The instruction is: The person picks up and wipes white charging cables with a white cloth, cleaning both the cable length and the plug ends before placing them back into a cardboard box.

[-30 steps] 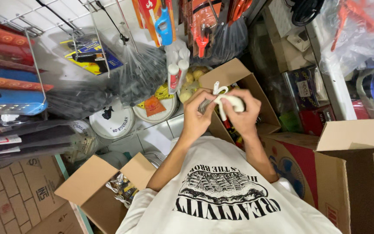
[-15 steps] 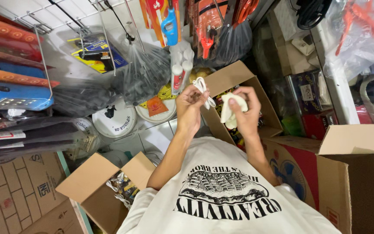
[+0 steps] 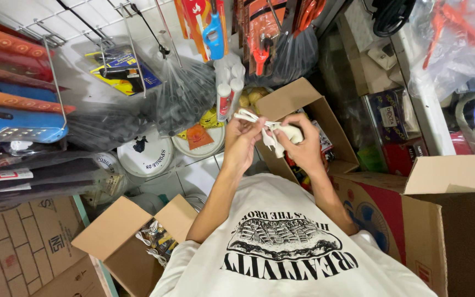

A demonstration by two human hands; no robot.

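Both your hands are up in front of your chest, close together, working one small white plastic part. Your left hand pinches the thin white prongs at its left end, fingers closed on them. Your right hand is wrapped around the bulkier right end, thumb on top. So both are clamped on the same piece, with knuckles almost touching. I can't tell whether it's one part or two fitted together; the fingers hide the joint.

The part sits over the near edge of the open cardboard box straight ahead of you, flaps up, with red and black packaged goods inside, partly hidden by your right hand.

Around it:
- Just left of the box, two white tubes with red bands stand upright, with round white tins on the floor beside them.
- Far side: a wire rack with hanging carded goods, a blue lighter and clear bags of dark items.
- Near left, by your left elbow: a second open box holding small packets.
- Right: a bigger printed carton, flap open.

You're wearing a white T-shirt with a black print.
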